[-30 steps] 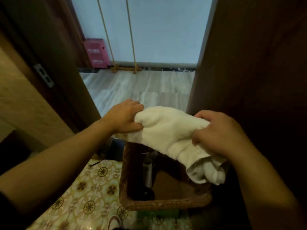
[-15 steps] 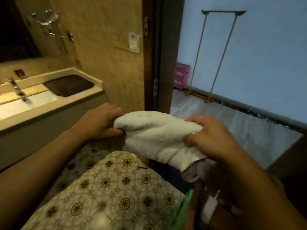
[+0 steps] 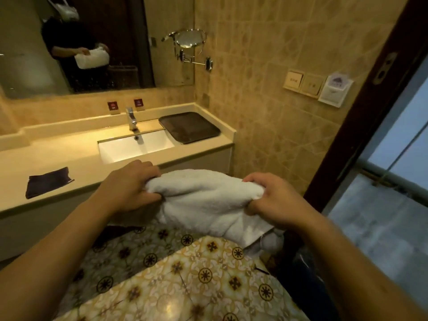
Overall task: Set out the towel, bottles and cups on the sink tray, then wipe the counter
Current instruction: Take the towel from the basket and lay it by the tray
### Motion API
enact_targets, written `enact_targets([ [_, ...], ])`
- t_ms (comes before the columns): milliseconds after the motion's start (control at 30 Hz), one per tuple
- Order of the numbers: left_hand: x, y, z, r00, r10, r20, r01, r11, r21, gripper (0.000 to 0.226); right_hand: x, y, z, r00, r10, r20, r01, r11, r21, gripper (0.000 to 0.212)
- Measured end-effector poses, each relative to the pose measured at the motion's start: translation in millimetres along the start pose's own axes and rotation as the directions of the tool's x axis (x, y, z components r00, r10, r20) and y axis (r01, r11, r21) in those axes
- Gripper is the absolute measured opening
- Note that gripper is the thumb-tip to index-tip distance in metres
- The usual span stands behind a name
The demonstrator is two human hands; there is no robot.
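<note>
Both our hands are closed on the white towel [image 3: 208,200], the left hand [image 3: 129,186] bunching one end and the right hand [image 3: 275,202] pinching the other, so the folded bundle hangs between them in the air above the patterned floor [image 3: 180,279], short of the counter [image 3: 69,158]. We judge ourselves to be in the first step, carrying the towel to the dark tray [image 3: 188,127], which lies bare on the counter just to the right of the sink [image 3: 135,147]. No bottles or cups show in this view, and a dark cloth [image 3: 47,181] sits far to the left on the counter, apart from the basin. Next we would need to step closer, reach over the counter edge and lay the towel flat on the tray without letting its loose corner drag. Compared with half a second ago, our view has swung leftward and upward: the doorway has slid to the right edge, and the sink, faucet [image 3: 132,119] and mirror [image 3: 92,42] now face us.
</note>
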State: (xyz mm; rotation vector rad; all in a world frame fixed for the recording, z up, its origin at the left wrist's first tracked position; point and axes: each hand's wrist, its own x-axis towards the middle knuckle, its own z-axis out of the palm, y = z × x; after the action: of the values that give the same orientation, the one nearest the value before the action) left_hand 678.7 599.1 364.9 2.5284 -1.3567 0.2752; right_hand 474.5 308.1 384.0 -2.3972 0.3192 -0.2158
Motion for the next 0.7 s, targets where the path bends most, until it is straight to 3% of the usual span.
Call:
enact_targets([
  [367, 53, -137, 3, 0.992, -0.126, 0.003, 0.125, 0.99, 0.07, 0.046, 183, -19, 71, 0.989, -0.103, 0.107, 0.111, 0.991, -0.075, 0.05],
  [500, 101, -183, 23, 0.992, -0.125, -0.006, 0.124, 0.98, 0.156, 0.024, 258, 5, 86, 0.977, -0.166, 0.135, 0.169, 0.986, -0.012, 0.05],
  [700, 216, -235, 35, 0.993, -0.12, -0.001, 0.116, 0.961, 0.252, 0.023, 387, 42, 81, 0.971, -0.198, 0.136, 0.192, 0.98, 0.06, 0.049],
])
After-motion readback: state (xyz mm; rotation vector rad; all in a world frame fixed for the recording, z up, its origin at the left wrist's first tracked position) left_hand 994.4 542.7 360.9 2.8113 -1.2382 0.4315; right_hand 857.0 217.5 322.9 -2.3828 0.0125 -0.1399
